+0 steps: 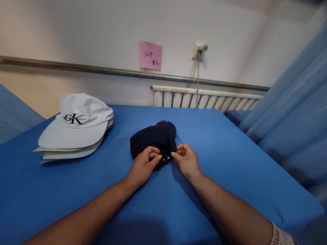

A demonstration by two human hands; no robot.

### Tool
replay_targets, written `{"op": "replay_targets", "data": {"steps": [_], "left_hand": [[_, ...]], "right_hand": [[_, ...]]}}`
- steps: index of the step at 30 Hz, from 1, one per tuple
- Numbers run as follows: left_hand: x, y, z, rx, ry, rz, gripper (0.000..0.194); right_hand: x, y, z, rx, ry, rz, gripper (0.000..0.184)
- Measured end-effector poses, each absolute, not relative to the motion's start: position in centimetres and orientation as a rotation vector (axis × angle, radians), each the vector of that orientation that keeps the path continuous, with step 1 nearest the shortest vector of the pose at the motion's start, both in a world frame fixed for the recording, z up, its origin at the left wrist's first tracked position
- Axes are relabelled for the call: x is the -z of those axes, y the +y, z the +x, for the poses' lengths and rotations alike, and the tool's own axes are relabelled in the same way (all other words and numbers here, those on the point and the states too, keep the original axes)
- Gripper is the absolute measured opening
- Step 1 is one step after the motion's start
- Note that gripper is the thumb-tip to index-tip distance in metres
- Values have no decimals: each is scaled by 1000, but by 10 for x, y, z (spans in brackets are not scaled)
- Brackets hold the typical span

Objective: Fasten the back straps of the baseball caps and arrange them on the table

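Observation:
A dark navy or black baseball cap (150, 137) lies on the blue-covered table in front of me, its brim pointing away and its back towards me. My left hand (145, 163) pinches the back edge of the cap, thumb against fingers, left of the strap opening. On the other side of that opening, my right hand (187, 160) grips the cap's edge between thumb and fingertips. Small shiny metal bits show on the strap between the two hands. The fingertips partly hide the strap, so I cannot tell whether it is fastened.
A stack of pale caps (74, 126), the top one white with dark lettering, stands on the left of the blue table cover (214, 136). Behind are a metal rail (114, 70), a radiator (204, 98), a pink note (150, 55) and a plugged-in cord (198, 75). Blue curtains (293, 102) hang at the right.

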State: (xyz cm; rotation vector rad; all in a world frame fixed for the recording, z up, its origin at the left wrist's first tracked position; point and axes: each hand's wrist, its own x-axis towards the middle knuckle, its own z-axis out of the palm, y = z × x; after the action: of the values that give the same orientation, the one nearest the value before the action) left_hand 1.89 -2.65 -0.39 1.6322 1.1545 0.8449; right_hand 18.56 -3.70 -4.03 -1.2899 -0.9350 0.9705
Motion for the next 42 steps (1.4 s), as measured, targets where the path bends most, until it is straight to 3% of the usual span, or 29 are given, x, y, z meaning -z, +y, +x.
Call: {"op": "replay_targets", "data": {"steps": [11,28,42], "left_hand": [[2,-30,20,-953,1199,1594,17],[0,-33,17,-816,1243,1925,17],[12,-36,13,-896,1221,2144,17]], "right_hand": [[35,-44,184,-954,-990,-1238,23],[39,-41,179,-1140,-887,-1132,27],[47,-40,183,-941,-1034,-1249,18]]}}
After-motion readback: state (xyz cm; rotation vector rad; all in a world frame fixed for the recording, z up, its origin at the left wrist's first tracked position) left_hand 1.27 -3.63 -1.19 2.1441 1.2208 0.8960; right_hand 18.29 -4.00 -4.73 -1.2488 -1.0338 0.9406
